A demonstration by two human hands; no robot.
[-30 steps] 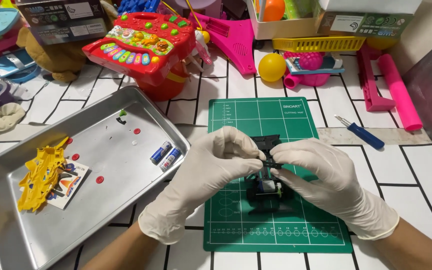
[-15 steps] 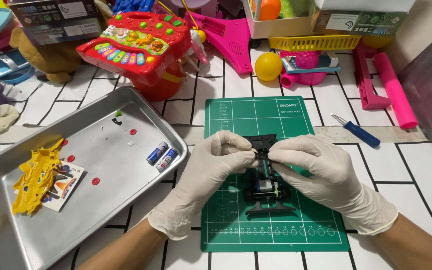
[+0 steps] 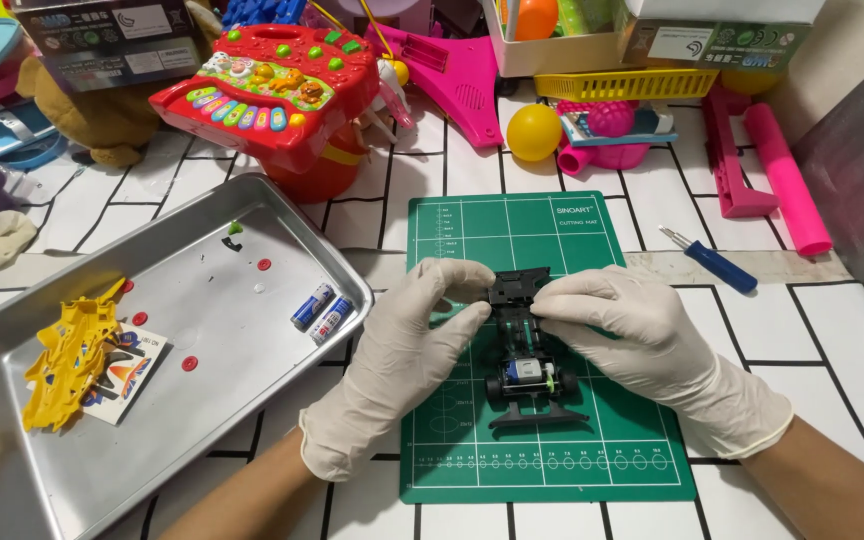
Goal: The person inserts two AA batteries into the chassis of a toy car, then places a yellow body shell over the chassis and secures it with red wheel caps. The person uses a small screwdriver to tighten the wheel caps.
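The chassis (image 3: 527, 360), a small black toy-car frame with its shell off, lies on the green mat (image 3: 602, 470). Its long axis runs away from the person, rear wing nearest the body and front end farthest. Both hands meet at that far front end, so the rest of the chassis trails from the grip back toward the person. The left hand (image 3: 402, 370) pinches the front's left corner with thumb and fingertips closed on it; the right hand (image 3: 642, 345) clamps the right corner the same way. Neither hand is clearly nearer; they sit about level, 1 on each side.

The frame is hard matt plastic, open and ribbed, with a small silver-blue motor and a green part near the rear wheels. The 2 gloves are thin, pale and wrinkled. The mat is smooth, with a printed grid.

To the left sits a brushed metal tray (image 3: 72, 480), its rim just beside the left hand. In it lie 2 batteries (image 3: 321, 313), a yellow shell (image 3: 67, 355), a sticker sheet and a few red discs. A blue-handled screwdriver (image 3: 709, 259) lies right of the mat. Bright plastic toys crowd the far edge of the white tile-patterned table (image 3: 842, 330).
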